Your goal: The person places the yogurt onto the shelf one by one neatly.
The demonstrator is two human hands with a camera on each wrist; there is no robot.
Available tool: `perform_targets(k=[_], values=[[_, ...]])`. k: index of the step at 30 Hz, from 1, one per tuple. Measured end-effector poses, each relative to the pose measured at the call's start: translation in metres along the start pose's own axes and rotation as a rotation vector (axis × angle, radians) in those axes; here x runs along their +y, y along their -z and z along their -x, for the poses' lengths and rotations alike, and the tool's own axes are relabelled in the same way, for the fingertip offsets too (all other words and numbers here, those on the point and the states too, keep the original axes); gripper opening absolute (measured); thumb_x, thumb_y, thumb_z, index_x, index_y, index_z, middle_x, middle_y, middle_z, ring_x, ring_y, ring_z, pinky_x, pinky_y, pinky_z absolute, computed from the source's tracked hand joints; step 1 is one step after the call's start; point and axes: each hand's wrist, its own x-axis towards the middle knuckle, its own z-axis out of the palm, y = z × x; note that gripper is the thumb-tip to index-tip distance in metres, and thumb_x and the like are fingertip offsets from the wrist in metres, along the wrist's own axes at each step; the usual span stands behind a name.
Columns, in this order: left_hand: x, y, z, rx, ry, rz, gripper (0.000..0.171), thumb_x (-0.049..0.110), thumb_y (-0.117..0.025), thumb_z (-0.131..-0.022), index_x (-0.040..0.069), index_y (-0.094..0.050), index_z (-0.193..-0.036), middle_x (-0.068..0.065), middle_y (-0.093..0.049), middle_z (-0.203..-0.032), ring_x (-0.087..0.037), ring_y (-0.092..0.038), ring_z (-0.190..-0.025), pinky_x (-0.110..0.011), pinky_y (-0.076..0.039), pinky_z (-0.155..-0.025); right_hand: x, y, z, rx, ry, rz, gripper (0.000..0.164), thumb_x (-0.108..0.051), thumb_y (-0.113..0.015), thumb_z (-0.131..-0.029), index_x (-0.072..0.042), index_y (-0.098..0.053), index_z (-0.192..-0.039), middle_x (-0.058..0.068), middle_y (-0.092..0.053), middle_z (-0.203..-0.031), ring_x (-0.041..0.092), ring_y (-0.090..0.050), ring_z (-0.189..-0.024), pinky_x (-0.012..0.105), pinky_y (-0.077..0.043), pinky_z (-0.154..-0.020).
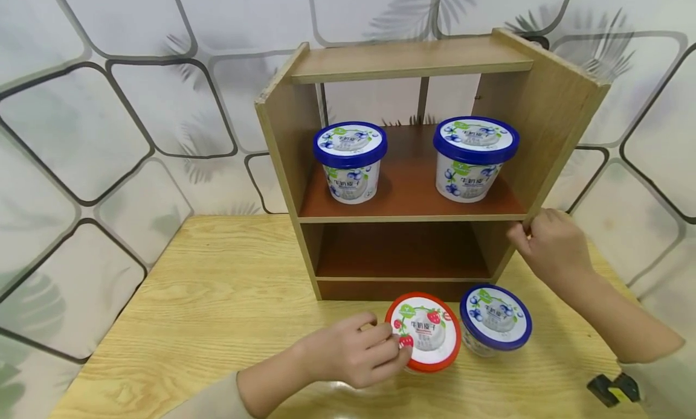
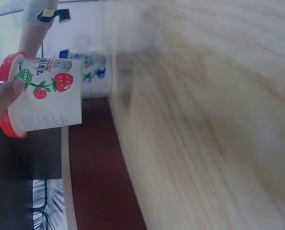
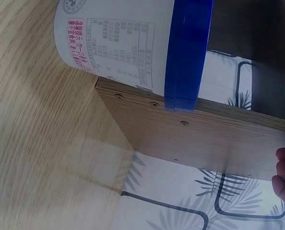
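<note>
My left hand [image 1: 356, 354] grips a white tub with a red lid [image 1: 426, 322] by its left rim. In the left wrist view the thumb lies on the lid's edge, and the strawberry-printed tub [image 2: 49, 103] has its base higher than that of the blue-lidded tub [image 2: 95, 79] behind it. That blueberry tub [image 1: 496, 316] stands on the table just right of the red-lidded one. At the right side panel of a small wooden shelf [image 1: 565, 105], my right hand [image 1: 557, 247] holds the front edge with curled fingers, which also show at the right wrist view's edge.
Two more blue-lidded tubs stand on the upper shelf board, one at the left [image 1: 350, 162] and one at the right [image 1: 474, 159]. The lower compartment [image 1: 402, 250] has a reddish-brown floor. A patterned wall covering [image 1: 179, 117] surrounds the wood-grain table [image 1: 217, 286].
</note>
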Motion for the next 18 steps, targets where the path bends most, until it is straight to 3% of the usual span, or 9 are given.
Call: perform_targets(k=[9,18], values=[[-0.015,0.005,0.002,0.045,0.011,-0.060,0.010,0.016,-0.056,-0.085,0.017,-0.066,-0.085,0.007,-0.058,-0.074,-0.008,-0.056,-0.067,-0.019,-0.043,-0.058,-0.001,0.002,0.000,-0.005,0.015,0.005,0.037,-0.028,-0.034,-0.085,-0.007,-0.033,-0.054,0.005,-0.029,-0.047,0.029,-0.033,-0.045,0.039,-0.024,-0.041],[-0.039,0.008,0.004,0.050,0.091,-0.074,0.012,0.018,-0.058,-0.087,0.014,-0.069,-0.089,0.003,-0.064,-0.076,-0.011,-0.060,-0.070,-0.024,-0.047,-0.060,-0.001,0.002,-0.001,-0.011,0.021,0.003,0.037,-0.029,-0.034,-0.085,-0.006,-0.034,-0.056,0.005,-0.029,-0.047,0.028,-0.033,-0.045,0.038,-0.024,-0.042]])
